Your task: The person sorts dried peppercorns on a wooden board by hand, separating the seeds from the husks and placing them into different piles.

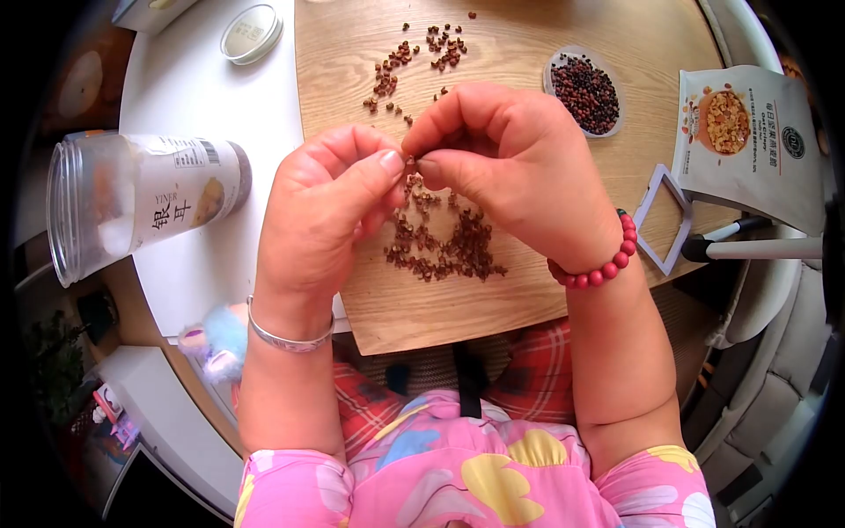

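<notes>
Over the wooden table [537, 304], my left hand [321, 198] and my right hand [524, 163] meet, thumbs and forefingers pinched together. A tiny reddish-brown Sichuan peppercorn [411, 165] shows between their fingertips, gripped from both sides. Just below the hands spreads a pile of brown, opened peppercorn husks [453, 246], partly hidden by my fingers. Beyond them, loose whole-looking peppercorns [387, 79] lie scattered in small clusters. To the upper right, a shallow round clear dish [621, 114] holds many dark red and black peppercorns [581, 92].
On the left, a clear plastic jar [185, 189] with a label lies on a white surface [277, 106], below a round lid [251, 35]. At right are a grey food pouch [744, 141] and a pale frame-like piece [647, 224]. A plush toy [224, 339] sits near the left edge.
</notes>
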`<state>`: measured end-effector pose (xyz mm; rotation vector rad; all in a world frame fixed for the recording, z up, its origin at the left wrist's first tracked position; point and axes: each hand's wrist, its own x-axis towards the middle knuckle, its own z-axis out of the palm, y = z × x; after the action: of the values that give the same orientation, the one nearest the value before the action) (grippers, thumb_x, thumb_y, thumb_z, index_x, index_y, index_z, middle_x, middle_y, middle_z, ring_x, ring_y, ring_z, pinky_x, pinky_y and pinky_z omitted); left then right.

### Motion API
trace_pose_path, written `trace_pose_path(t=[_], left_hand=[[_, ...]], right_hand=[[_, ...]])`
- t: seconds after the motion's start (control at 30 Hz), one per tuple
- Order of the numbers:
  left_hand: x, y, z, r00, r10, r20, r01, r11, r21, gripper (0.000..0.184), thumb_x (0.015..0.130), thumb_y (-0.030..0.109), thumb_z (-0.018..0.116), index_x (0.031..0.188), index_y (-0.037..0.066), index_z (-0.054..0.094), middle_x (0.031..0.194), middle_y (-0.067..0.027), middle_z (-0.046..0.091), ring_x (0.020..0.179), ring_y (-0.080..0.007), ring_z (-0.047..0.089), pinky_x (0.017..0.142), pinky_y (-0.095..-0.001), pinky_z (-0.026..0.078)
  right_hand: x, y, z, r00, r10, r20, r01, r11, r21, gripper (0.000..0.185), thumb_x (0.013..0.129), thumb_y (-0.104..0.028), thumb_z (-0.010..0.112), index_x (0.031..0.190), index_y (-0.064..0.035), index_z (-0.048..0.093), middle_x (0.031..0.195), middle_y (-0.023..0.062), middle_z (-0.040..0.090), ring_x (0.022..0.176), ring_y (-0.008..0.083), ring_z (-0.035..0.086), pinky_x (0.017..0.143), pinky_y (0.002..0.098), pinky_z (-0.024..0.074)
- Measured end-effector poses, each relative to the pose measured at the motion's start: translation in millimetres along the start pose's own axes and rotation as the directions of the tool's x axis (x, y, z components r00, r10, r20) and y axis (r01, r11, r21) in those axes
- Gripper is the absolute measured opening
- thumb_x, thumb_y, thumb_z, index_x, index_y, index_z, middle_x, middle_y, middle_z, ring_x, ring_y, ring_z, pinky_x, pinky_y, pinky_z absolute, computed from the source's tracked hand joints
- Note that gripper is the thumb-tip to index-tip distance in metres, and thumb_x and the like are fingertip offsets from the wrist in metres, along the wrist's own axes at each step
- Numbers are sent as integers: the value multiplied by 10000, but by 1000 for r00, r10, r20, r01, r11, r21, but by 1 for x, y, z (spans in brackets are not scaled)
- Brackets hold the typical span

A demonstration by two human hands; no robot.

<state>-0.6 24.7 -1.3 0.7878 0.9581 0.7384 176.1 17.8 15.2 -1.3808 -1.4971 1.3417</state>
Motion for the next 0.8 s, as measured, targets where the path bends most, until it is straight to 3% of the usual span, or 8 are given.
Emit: trace_pose_path(t=[0.07,0.2,0.3,0.4,0.47,0.5,0.57,0.8], left_hand=[[0,0,0,1000,-7,14,7,1000,0,84,877,114,599,919,43,582,704,-9,563,517,-16,413,443,-132,303],[-1,1,1,1000,-3,13,4,999,-48,89,858,127,624,868,41,604,686,5,596,538,-13,457,473,-140,332],[-1,-1,4,1000,13,-24,-12,999,48,81,876,110,597,917,41,583,719,-4,568,531,-15,428,450,-130,313],[-1,-1,4,999,42,-10,-41,997,64,89,877,104,593,927,31,590,728,-4,572,538,-16,438,453,-130,318],[-2,1,5,998,14,-66,-12,1000,26,107,879,101,589,947,18,599,732,-12,577,540,-18,439,449,-131,317],[-2,1,5,998,16,-65,-14,1000,26,107,879,101,589,947,18,599,732,-12,577,540,-18,439,449,-131,317],[-2,2,2,999,14,-33,-14,1000,5,124,887,101,583,965,8,603,730,-22,580,532,-24,436,446,-131,313],[-3,5,4,999,39,1,-39,999,-31,120,893,97,591,948,-7,616,712,-18,614,550,-26,474,493,-138,362]], right_hand=[[0,6,2,1000,0,-26,4,991,131,118,743,-12,594,831,18,667,704,151,657,625,196,636,594,296,505],[1,8,6,993,-89,-80,95,993,73,117,744,-15,595,830,22,666,706,150,660,622,195,635,597,293,507],[0,7,4,992,-101,-78,98,995,-33,128,738,-9,595,839,22,667,716,156,661,621,196,634,606,293,510],[0,7,5,997,-50,-65,53,998,44,131,746,10,593,855,32,663,726,133,668,632,169,637,611,277,515],[0,2,1,993,107,-40,-89,946,311,117,778,14,594,872,38,660,742,96,670,648,131,635,605,243,515],[0,1,0,994,105,-41,-87,947,311,117,778,14,594,872,38,660,742,96,670,648,131,635,605,243,515],[0,-1,-3,976,214,33,-202,845,494,116,809,7,596,904,41,651,768,70,663,669,100,632,611,212,517],[1,4,-10,955,275,110,-286,752,594,149,821,-6,598,956,44,635,792,81,667,673,103,642,616,206,521]])
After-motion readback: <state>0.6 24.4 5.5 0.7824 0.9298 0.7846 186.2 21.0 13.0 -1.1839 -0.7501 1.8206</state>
